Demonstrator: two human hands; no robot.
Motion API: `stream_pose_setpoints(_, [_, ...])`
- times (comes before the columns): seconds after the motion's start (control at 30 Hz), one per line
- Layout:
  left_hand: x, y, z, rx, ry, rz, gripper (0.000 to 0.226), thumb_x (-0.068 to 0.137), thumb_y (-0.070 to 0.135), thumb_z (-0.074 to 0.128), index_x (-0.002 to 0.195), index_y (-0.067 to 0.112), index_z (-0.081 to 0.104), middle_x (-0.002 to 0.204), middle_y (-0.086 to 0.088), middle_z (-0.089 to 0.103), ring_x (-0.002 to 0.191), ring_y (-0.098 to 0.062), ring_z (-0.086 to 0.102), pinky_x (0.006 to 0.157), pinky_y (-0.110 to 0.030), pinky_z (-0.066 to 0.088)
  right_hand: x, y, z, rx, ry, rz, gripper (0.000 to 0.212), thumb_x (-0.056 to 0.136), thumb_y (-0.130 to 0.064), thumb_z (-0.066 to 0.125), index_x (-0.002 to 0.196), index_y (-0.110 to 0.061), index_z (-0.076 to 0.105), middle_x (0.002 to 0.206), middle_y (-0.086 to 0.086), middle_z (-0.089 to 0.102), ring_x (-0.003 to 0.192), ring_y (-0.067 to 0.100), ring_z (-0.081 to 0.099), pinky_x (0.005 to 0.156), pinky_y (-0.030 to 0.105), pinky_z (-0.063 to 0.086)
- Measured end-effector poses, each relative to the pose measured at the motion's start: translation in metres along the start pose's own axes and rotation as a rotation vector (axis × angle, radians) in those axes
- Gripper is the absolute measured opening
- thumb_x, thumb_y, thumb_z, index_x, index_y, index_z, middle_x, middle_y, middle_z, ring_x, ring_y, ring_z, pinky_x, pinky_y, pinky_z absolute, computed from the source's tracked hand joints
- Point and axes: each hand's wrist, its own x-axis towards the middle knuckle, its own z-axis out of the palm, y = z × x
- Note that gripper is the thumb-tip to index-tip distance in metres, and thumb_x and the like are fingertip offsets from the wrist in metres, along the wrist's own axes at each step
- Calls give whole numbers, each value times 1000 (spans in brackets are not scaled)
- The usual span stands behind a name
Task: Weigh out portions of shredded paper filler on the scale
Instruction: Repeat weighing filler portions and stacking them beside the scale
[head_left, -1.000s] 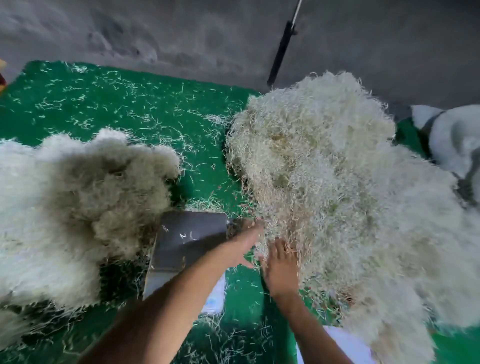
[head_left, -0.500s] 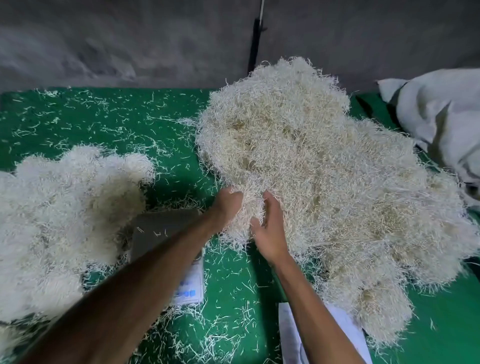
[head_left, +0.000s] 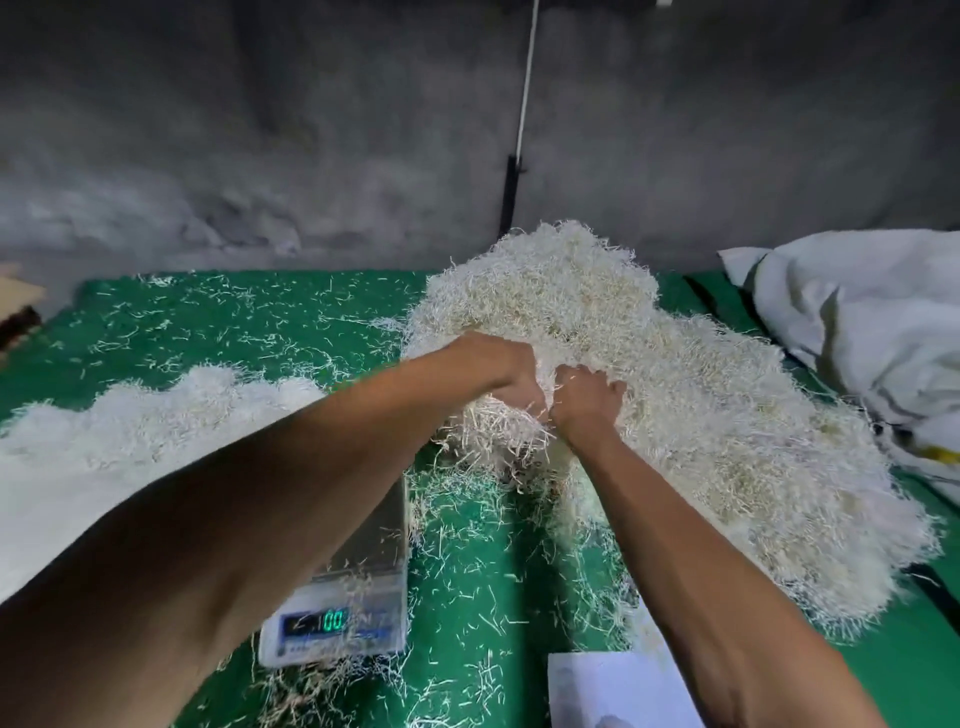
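A clump of the pale shredded paper filler (head_left: 498, 426) is gathered between both hands at the near edge of the large cream heap of paper shreds (head_left: 675, 395), which lies on the green-covered bench (head_left: 218, 322). The left hand (head_left: 504, 371) is curled over the clump from above, and the right hand (head_left: 584, 400) is closed into the shreds just beside it, so each grip is wrapped around filler and not spread flat. The two hands are held close together, probably so that the loose strands are pulled free as one bundle and do not fall apart on the way.

The grey digital scale with a steel platter (head_left: 363, 561) stands just beside the heap, below the left forearm, and it seems to be kept there so that only a short carry is needed. Green digits are lit on its display (the exact value is not read with certainty), and only a few stray strands are seen on the platter, so the portion is judged as not yet placed.

A second, whiter pile of paper shreds (head_left: 130, 431) lies to the left of the scale; whether it is made of weighed portions cannot be told. A white fabric sack (head_left: 857, 322) rests at the far right.
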Motion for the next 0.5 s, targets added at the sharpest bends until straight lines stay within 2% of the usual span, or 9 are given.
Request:
stream_pose_setpoints(0.1, [-8,21,3,-99,36,6,71,84,50,72,137,6,51,130,-11,61,109,-28,63,95,-46,55,2,2,-5,104,-115,150,46,99,-20,61,143,-31,49,136,7,58,133,31,47,113,60,29])
stream_pose_setpoints(0.17, [-15,29,18,-336,57,5,72,83,45,76,138,5,50,131,-14,60,105,-26,62,94,-42,55,6,10,-8,141,-165,198,48,98,-24,63,143,-28,48,137,9,57,133,33,47,109,63,30])
stream_pose_setpoints(0.2, [-18,31,27,-497,71,-1,75,84,42,76,142,5,46,138,-16,56,107,-26,60,97,-41,53,7,13,-8,141,-180,209,50,97,-24,65,143,-26,47,137,10,56,133,34,47,108,64,31])
stream_pose_setpoints(0.27, [-24,32,45,-813,90,-37,87,85,40,77,153,9,31,155,-16,39,130,-30,50,108,-43,42,9,20,-6,123,-178,227,52,93,-21,70,141,-21,49,137,10,57,132,35,49,107,67,33])
stream_pose_setpoints(0.3, [-26,29,51,-936,102,-47,92,86,40,77,156,12,25,160,-14,32,139,-31,43,110,-41,38,10,23,-3,107,-165,234,54,90,-19,74,139,-19,51,135,11,58,130,35,50,106,68,35])
stream_pose_setpoints(0.33, [-27,25,55,-1018,115,-52,94,86,40,77,157,13,22,161,-13,30,139,-30,42,108,-38,37,11,24,0,83,-146,237,57,85,-18,79,136,-18,52,133,11,59,129,35,51,105,68,36])
stream_pose_setpoints(0.4, [-27,16,56,-1095,136,-66,93,85,37,78,157,14,22,158,-13,33,129,-24,48,101,-31,39,12,26,3,61,-103,222,61,80,-22,84,133,-18,54,133,11,59,130,36,49,104,67,37])
stream_pose_setpoints(0.5, [-26,-7,46,-1143,207,-100,94,83,31,80,158,21,22,157,-11,35,140,-31,40,106,-38,38,17,26,5,60,-46,160,60,77,-36,88,125,-19,57,127,8,61,127,35,50,104,64,39])
